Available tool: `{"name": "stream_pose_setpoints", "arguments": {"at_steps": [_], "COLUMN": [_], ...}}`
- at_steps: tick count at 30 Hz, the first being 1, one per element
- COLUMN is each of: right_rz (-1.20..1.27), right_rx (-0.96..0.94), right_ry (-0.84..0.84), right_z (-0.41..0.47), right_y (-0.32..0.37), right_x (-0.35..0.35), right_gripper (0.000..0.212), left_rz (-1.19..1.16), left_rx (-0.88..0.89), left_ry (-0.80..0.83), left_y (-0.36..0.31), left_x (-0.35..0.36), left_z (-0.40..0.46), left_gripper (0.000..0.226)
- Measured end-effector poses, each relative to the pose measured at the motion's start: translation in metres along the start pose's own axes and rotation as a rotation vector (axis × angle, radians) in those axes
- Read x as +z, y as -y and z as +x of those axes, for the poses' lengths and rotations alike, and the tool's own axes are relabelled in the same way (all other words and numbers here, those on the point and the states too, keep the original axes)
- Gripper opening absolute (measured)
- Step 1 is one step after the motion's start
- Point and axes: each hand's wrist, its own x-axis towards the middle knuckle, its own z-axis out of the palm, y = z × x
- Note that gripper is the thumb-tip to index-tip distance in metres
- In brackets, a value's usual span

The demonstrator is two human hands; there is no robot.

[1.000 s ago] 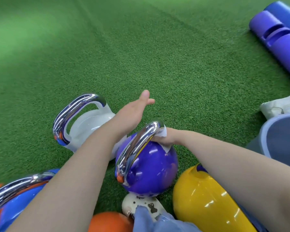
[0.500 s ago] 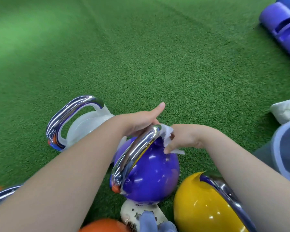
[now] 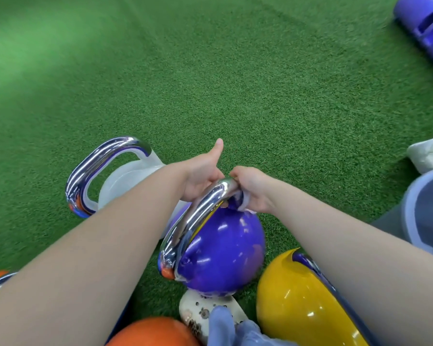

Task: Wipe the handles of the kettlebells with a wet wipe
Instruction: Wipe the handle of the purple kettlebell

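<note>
The person crouches over a cluster of kettlebells on the green turf floor (image 3: 210, 83), and the work is on the purple kettlebell (image 3: 223, 255). The right hand (image 3: 253, 188) has its grip curled round the far bend of the chrome handle (image 3: 198, 216), pinching a bunched wet wipe (image 3: 243, 202) against the metal; a bit of the pale wipe pokes out just under that grip. Right beside it, touching the same bend from the other side, the left hand (image 3: 203, 176) rests on the handle with its thumb sticking up; whether the rest of its fingers are wrapped round the bar or only lying on it I cannot tell from here.

To my eye this is the wiping step on this handle, with the wipe at the top corner and the long shiny run back toward the person not yet under the cloth. The next move probably calls for sliding the wiping grip down along that bar while the left hand steadies the bell so it does not roll.

Just past the left hand's grip stands a white kettlebell (image 3: 125, 181) with its own chrome loop, a yellow kettlebell (image 3: 293, 300) lies nearer the person than the wiping grip, and an orange one (image 3: 153, 333) sits nearer still
</note>
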Motion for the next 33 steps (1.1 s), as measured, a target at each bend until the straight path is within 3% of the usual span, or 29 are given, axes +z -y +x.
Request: {"name": "stream_pose_setpoints", "arguments": {"at_steps": [5, 10, 15, 19, 23, 27, 30, 33], "right_rz": [-0.111, 0.077, 0.248, 0.156, 0.093, 0.141, 0.182, 0.148], "right_rx": [-0.032, -0.046, -0.06, 0.052, 0.055, 0.01, -0.03, -0.029], "right_ry": [-0.014, 0.078, 0.18, 0.212, 0.163, 0.259, 0.319, 0.342], "right_z": [-0.002, -0.017, -0.023, -0.017, -0.023, -0.037, -0.044, -0.047], "right_y": [0.0, 0.002, 0.009, 0.008, 0.009, 0.014, 0.02, 0.02], "right_x": [0.003, -0.001, -0.006, -0.007, 0.001, -0.002, -0.009, -0.013], "right_gripper": [0.031, 0.015, 0.034, 0.028, 0.028, 0.024, 0.037, 0.043], "left_rz": [-0.056, -0.081, -0.091, -0.036, -0.07, -0.075, -0.15, -0.04], "left_rx": [0.029, 0.089, 0.078, -0.009, -0.024, 0.062, 0.218, 0.296], "left_ry": [-0.029, -0.018, -0.061, -0.006, -0.051, -0.084, -0.115, -0.193], "left_y": [0.006, 0.012, 0.013, 0.01, 0.011, 0.013, -0.003, -0.025], "left_x": [0.003, -0.004, -0.006, 0.006, 0.008, -0.006, -0.012, -0.011], "left_z": [-0.008, -0.019, -0.02, -0.011, -0.006, -0.017, -0.038, -0.053], "left_gripper": [0.095, 0.096, 0.094, 0.098, 0.095, 0.094, 0.081, 0.067]}}
